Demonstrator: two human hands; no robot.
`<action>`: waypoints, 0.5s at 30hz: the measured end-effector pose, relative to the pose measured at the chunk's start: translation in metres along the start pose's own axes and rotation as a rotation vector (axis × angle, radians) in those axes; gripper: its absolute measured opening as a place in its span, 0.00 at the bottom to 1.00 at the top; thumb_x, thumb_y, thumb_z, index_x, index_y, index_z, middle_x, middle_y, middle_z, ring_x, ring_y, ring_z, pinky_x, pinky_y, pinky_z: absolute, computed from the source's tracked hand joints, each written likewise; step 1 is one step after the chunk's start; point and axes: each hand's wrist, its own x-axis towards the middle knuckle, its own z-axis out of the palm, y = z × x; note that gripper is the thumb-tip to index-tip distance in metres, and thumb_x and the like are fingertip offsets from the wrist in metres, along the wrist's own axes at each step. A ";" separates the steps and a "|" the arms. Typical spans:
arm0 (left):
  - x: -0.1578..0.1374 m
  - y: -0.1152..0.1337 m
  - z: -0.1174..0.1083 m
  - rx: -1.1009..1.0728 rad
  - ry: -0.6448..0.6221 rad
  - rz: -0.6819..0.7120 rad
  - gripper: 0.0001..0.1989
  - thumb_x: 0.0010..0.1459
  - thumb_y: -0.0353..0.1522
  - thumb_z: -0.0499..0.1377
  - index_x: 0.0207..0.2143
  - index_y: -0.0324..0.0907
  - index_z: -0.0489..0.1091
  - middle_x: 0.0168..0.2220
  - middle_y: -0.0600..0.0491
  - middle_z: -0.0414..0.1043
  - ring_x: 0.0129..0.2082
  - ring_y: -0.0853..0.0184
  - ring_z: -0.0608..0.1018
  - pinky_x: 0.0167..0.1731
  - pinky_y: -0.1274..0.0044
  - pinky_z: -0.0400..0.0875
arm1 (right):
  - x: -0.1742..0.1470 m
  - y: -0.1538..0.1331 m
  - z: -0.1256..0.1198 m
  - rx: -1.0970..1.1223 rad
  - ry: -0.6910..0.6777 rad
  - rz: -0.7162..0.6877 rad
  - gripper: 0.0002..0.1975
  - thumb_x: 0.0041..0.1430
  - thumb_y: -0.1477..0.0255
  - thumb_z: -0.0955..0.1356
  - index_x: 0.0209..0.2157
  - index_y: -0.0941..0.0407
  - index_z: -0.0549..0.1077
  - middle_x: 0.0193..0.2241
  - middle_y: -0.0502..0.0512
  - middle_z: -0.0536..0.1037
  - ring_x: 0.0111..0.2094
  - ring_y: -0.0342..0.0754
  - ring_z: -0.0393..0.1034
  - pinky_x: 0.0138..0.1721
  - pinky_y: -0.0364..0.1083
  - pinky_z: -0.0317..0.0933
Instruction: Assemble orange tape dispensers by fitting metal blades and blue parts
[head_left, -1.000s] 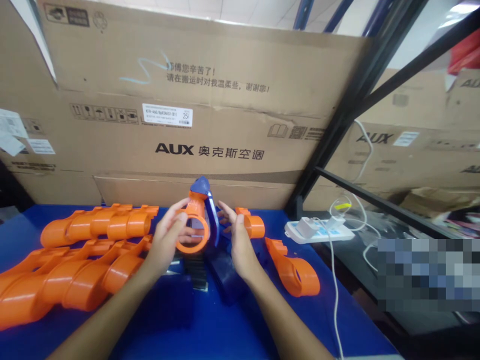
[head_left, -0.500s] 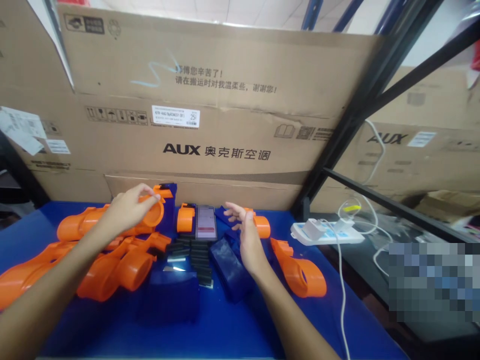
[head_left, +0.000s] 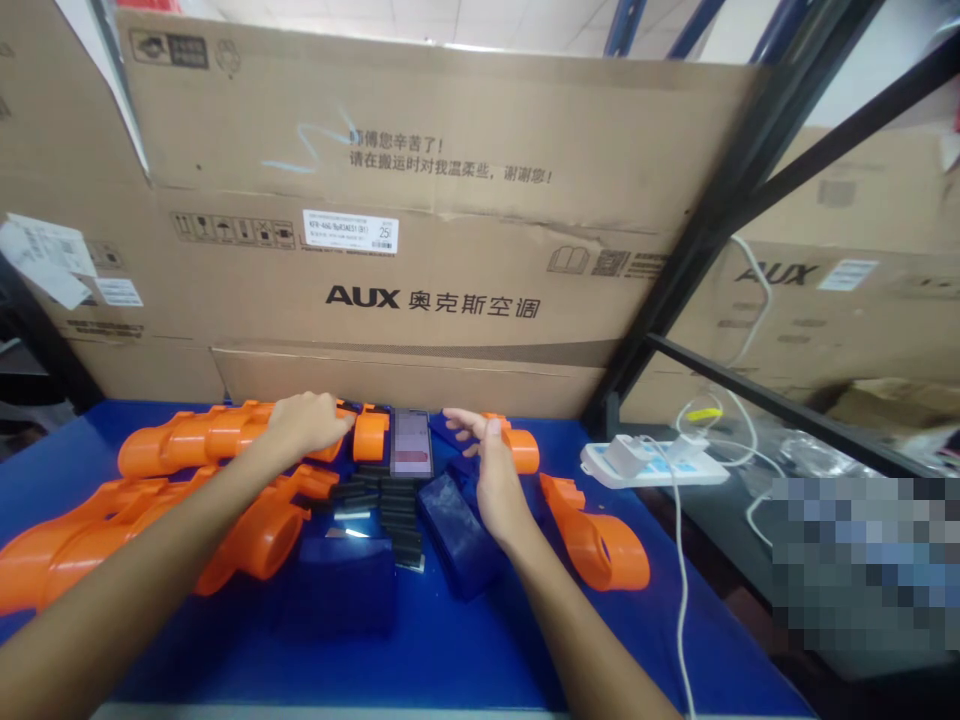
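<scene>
My left hand [head_left: 309,422] is closed at the right end of the back row of orange plastic parts [head_left: 180,443]. Its fingers are wrapped over an orange plastic part [head_left: 328,452], mostly hidden beneath them. My right hand [head_left: 491,475] is open, palm turned inward and fingers apart, holding nothing. Behind its wrist sits an orange ring-shaped part [head_left: 524,451]; dark blue pouch-like pieces [head_left: 459,535] lie to its left. Between the hands are a phone [head_left: 411,443] with a lit screen, a short orange part [head_left: 370,438] and stacked black strips [head_left: 400,520].
More orange parts [head_left: 82,540] lie at front left, partly under my left forearm. A single orange part [head_left: 600,545] rests at right. A dark blue piece [head_left: 345,585] lies in front. A white power strip [head_left: 652,465] with cables and a black frame post [head_left: 675,270] stand right; cardboard [head_left: 420,250] rises behind.
My left hand has moved slightly right and down, its fingers closing over the orange part. The dark blue piece standing beside it is now mostly out of sight. My right hand has barely moved.
</scene>
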 end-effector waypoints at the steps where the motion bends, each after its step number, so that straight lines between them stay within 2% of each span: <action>1: 0.000 0.001 0.004 0.013 -0.006 0.002 0.27 0.58 0.49 0.51 0.42 0.40 0.80 0.44 0.31 0.81 0.45 0.38 0.81 0.42 0.57 0.72 | 0.000 0.000 0.000 0.002 -0.004 -0.001 0.35 0.73 0.51 0.47 0.52 0.52 0.77 0.48 0.58 0.79 0.49 0.54 0.68 0.50 0.53 0.61; 9: 0.001 0.008 0.022 0.096 -0.011 0.045 0.30 0.63 0.46 0.45 0.48 0.38 0.79 0.44 0.31 0.80 0.49 0.41 0.80 0.44 0.59 0.72 | -0.003 -0.002 0.000 -0.021 -0.029 -0.002 0.35 0.74 0.51 0.48 0.48 0.50 0.80 0.50 0.55 0.79 0.50 0.55 0.67 0.53 0.55 0.59; 15: -0.002 0.005 0.015 0.112 0.011 0.088 0.33 0.67 0.47 0.39 0.49 0.39 0.77 0.45 0.34 0.80 0.51 0.44 0.78 0.47 0.59 0.70 | -0.002 -0.004 -0.001 -0.011 -0.024 0.000 0.36 0.73 0.50 0.48 0.47 0.51 0.80 0.49 0.56 0.79 0.49 0.55 0.67 0.53 0.55 0.59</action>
